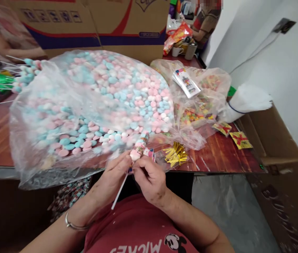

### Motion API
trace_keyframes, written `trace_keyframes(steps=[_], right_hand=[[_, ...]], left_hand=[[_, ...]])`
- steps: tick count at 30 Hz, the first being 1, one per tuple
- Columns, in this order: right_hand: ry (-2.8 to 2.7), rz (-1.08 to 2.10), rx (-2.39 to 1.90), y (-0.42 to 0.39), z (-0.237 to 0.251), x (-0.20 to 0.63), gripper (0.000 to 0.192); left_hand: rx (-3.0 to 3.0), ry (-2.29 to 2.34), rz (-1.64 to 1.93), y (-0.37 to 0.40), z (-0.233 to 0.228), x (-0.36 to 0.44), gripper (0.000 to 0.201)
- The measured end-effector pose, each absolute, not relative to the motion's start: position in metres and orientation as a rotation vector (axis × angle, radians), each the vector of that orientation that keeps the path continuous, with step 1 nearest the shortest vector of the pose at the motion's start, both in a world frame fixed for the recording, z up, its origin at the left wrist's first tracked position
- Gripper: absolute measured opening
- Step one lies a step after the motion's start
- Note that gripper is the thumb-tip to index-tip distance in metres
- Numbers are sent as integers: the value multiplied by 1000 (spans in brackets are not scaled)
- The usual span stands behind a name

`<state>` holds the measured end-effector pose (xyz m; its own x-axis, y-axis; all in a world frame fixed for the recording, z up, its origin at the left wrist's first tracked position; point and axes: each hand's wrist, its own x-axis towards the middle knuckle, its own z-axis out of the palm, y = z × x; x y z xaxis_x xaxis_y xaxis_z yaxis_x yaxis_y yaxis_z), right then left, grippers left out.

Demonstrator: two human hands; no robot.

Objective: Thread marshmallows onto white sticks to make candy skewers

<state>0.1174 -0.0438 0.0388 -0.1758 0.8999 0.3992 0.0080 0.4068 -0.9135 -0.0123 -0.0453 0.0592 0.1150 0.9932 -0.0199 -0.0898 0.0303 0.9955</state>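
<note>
A candy skewer (138, 149) in a printed clear wrapper points away from me, its pink, white and blue pieces stacked on a white stick (118, 193). My left hand (118, 168) is closed around the skewer's lower end, where the stick comes out toward my body. Right beside it, my right hand (150, 177) has thumb and fingers pinched together at the wrapper's base. Whatever lies in that pinch is hidden by the fingers. Gold twist ties (175, 154) lie fanned out to the right of my hands.
A huge clear bag of pastel candies (112, 95) covers much of the table (233, 158). Behind it stands a cardboard box (127, 24). On the right are a bag of colourful candies (193, 114), a pack of printed labels (187, 83) and white plastic bags (249, 100). Other people work nearby.
</note>
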Motion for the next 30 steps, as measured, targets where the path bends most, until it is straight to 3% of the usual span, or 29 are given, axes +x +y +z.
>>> trace_keyframes(steps=[3, 5, 11, 14, 21, 24, 27, 30], right_hand=[[-1307, 1530, -878, -53, 26, 103, 28], [-1311, 1699, -878, -56, 19, 97, 37], [-2231, 1267, -665, -53, 7, 104, 31], [-2394, 1248, -668, -50, -1, 111, 30], [-2333, 1418, -768, -47, -17, 120, 29], [-2326, 1487, -778, -47, -20, 120, 29], [-2330, 1526, -779, -48, -21, 121, 29], [-2296, 1538, -838, -51, -25, 124, 30]], left_hand=[[1087, 1154, 1365, -59, 48, -8, 24], [1176, 1243, 1554, -68, 37, -6, 17], [1329, 1521, 1744, -87, 5, -39, 15], [1582, 1859, 1579, -101, 7, -86, 20], [2404, 2273, 673, -152, 9, -209, 26], [2444, 2567, 366, -170, -3, -235, 45], [2361, 2789, 276, -180, -10, -238, 52], [2528, 2600, 429, -179, -16, -221, 43]])
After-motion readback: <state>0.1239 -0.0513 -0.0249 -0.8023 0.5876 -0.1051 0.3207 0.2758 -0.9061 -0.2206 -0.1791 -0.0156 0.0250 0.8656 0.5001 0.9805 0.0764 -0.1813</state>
